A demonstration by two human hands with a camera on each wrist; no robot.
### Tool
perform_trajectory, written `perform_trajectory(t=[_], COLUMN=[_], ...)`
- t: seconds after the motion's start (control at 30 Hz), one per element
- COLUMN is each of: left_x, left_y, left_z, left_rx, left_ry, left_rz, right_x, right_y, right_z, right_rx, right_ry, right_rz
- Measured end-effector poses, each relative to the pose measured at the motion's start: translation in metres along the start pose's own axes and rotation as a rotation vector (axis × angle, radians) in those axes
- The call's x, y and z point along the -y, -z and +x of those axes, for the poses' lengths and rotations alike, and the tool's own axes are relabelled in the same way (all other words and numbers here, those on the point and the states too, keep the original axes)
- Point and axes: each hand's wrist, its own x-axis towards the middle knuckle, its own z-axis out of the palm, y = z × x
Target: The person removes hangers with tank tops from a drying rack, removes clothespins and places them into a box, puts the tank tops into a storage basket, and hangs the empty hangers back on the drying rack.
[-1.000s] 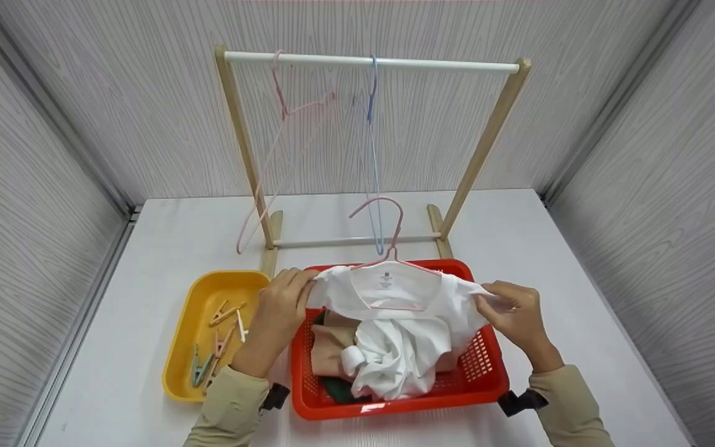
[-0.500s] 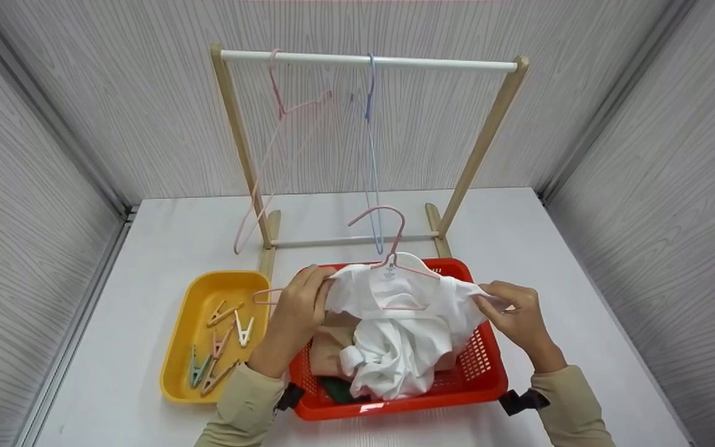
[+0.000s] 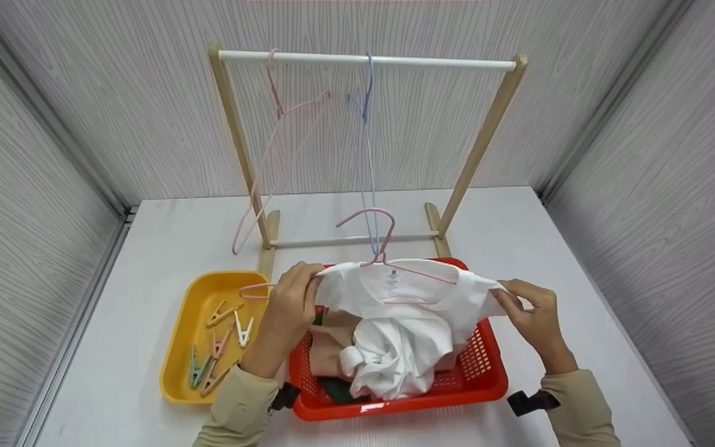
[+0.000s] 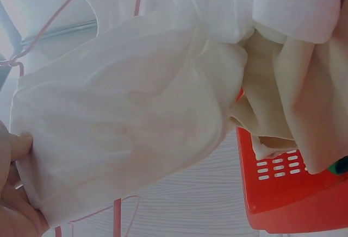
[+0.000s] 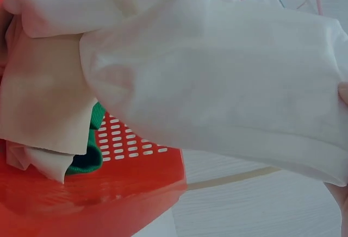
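Note:
A white T-shirt [image 3: 395, 354] is held stretched at its two shoulders, its lower part bunched in the red basket [image 3: 395, 410]. My left hand [image 3: 286, 304] pinches one sleeve between thumb and fingers. The other sleeve [image 5: 261, 85] is pinched by my right hand [image 3: 531, 310]. A pink hanger [image 3: 385, 230] stands in the neck opening, hook up. Its right arm shows inside the collar, near the right shoulder. The hanger's left end pokes out past my left hand, over the yellow tray [image 3: 171, 347].
Behind the basket a wooden rack with a white rail [image 3: 444, 63] carries another pink hanger [image 3: 275, 93] and a blue hanger [image 3: 367, 105]. Several clothespins [image 3: 244, 329] lie in the yellow tray. Beige cloth [image 3: 326, 354] and green cloth [image 3: 339, 391] are under the shirt.
My left hand moved right, then back left, and the hanger's left end came into view beside it. The hanger shifted slightly left. My right hand moved slightly right, widening the neck opening.

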Motion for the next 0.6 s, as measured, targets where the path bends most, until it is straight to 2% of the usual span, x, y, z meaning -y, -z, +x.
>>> perform_trajectory(t=[0.27,0.6], left_x=[0.001,0.003], left_y=[0.003,0.002], left_z=[-0.001,-0.002], left_rx=[-0.013,-0.016], left_ry=[0.014,-0.008], left_rz=[-0.031,-0.045], right_x=[-0.01,-0.02], right_y=[0.008,0.011], right_z=[-0.008,-0.015], right_rx=[-0.076,-0.121], right_ry=[-0.047,-0.13], right_rz=[0.008,-0.069])
